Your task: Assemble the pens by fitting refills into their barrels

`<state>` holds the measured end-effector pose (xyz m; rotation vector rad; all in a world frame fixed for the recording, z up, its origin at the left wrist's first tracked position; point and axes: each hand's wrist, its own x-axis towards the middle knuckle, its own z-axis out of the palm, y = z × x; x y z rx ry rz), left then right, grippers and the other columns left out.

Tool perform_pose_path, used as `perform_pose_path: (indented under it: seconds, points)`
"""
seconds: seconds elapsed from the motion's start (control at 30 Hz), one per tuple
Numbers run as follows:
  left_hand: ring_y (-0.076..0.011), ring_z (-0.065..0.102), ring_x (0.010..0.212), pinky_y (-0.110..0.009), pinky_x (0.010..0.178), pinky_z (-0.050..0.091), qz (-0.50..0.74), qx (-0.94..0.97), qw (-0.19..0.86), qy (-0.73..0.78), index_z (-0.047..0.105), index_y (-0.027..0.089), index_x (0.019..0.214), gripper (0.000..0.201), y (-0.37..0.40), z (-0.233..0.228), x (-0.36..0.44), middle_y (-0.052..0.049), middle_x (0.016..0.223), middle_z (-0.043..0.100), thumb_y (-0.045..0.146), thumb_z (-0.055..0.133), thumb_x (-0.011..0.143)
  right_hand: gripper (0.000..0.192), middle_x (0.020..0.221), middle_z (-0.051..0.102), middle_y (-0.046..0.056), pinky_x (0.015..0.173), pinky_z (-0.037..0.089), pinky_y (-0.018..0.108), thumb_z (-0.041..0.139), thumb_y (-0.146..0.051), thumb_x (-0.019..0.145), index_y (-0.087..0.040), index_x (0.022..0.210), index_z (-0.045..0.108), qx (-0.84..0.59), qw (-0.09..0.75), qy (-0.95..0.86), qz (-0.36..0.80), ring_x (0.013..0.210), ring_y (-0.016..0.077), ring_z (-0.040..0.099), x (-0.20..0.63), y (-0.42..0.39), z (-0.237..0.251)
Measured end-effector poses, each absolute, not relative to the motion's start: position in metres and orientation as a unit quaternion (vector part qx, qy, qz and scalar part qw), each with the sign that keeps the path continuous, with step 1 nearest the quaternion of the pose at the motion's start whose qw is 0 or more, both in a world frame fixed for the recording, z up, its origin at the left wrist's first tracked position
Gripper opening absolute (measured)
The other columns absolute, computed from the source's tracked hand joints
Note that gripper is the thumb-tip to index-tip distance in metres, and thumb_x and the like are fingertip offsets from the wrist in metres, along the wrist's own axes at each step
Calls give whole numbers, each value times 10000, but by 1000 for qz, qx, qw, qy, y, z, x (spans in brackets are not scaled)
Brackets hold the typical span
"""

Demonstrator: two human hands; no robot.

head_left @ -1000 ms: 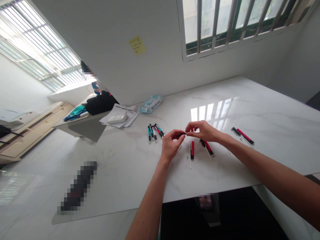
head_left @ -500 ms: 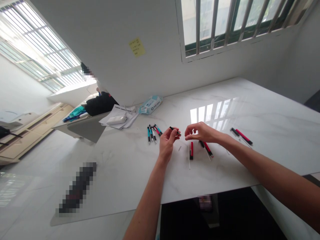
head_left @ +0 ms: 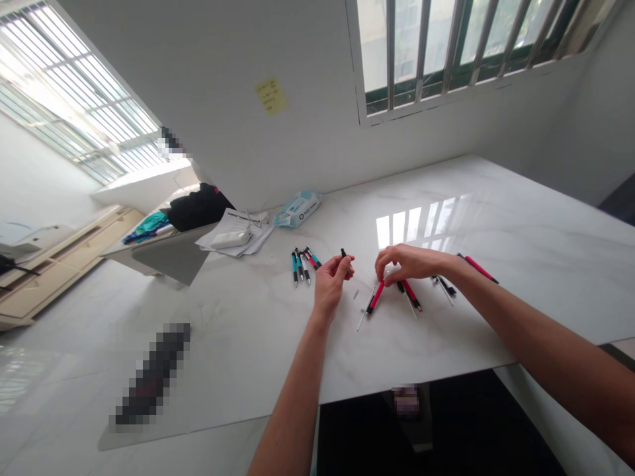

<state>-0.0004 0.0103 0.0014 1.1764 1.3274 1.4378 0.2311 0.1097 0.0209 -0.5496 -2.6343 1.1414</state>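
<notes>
While left hand [head_left: 331, 281] pinches small black pen piece [head_left: 343, 254] upright at fingertips, above white table [head_left: 496, 218]: keep grip light, piece steady. Right hand [head_left: 404, 263] curled down, fingertips on top end of red pen barrel [head_left: 376, 297] lying on table; whether truly gripped, cannot tell. Lift barrel by its end, clear of thin refill [head_left: 364, 316] just beside.

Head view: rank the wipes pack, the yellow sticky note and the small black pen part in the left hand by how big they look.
1. Wipes pack, clearly largest.
2. Yellow sticky note.
3. Black pen part pinched in the left hand, smallest.
The note hangs on the far wall, so its true size against the pack is unsure.
</notes>
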Motion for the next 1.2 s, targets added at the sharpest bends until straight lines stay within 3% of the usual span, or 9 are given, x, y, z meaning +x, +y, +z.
perform_pose_path:
  seconds: [0.27, 0.47, 0.8, 0.97, 1.13, 1.2]
  points:
    - [-131, 551, 631, -249, 605, 447, 458, 539, 462, 535, 806, 159, 863, 436, 2, 13, 7, -20, 676, 651, 588, 801, 783, 338, 968, 775, 60, 857, 548, 363, 782, -503, 855, -195, 993, 766, -173, 245, -770, 563, 902, 197, 703, 218, 97, 26]
    - [-125, 563, 641, -238, 621, 457, 474, 521, 476, 526, 807, 155, 882, 473, 2, 12, 2, -25, 692, 654, 622, 748, 830, 365, 928, 772, 61, 853, 577, 370, 806, -511, 827, -181, 973, 748, -198, 313, -724, 582, 883, 198, 718, 208, 88, 23]
    - [-150, 580, 718, -270, 692, 523, 442, 544, 499, 510, 812, 152, 890, 453, 2, 8, -2, -49, 757, 669, 596, 791, 801, 310, 995, 786, 64, 903, 589, 394, 765, -489, 865, -202, 983, 761, -217, 332, -757, 519, 924, 211, 736, 203, 85, 15]
    - [-133, 578, 683, -258, 675, 511, 484, 524, 462, 528, 779, 155, 814, 426, 6, 4, -4, -32, 727, 663, 579, 812, 783, 345, 983, 785, 45, 883, 585, 387, 717, -450, 918, -238, 1189, 699, -262, 384, -750, 471, 889, 195, 724, 196, 79, 10]
    - [-134, 618, 738, -256, 713, 525, 620, 414, 311, 590, 756, 163, 875, 464, 17, -8, -14, -31, 808, 705, 608, 817, 758, 130, 978, 770, 65, 856, 520, 399, 695, -337, 958, -245, 958, 787, -254, 294, -876, 286, 943, 241, 638, 183, 72, -6]
    - [-139, 634, 747, -261, 717, 535, 651, 375, 278, 599, 743, 161, 887, 494, 19, -10, -18, -35, 822, 715, 630, 812, 749, 119, 958, 765, 71, 860, 506, 394, 713, -326, 953, -249, 961, 803, -228, 255, -907, 246, 962, 257, 613, 175, 65, -11]
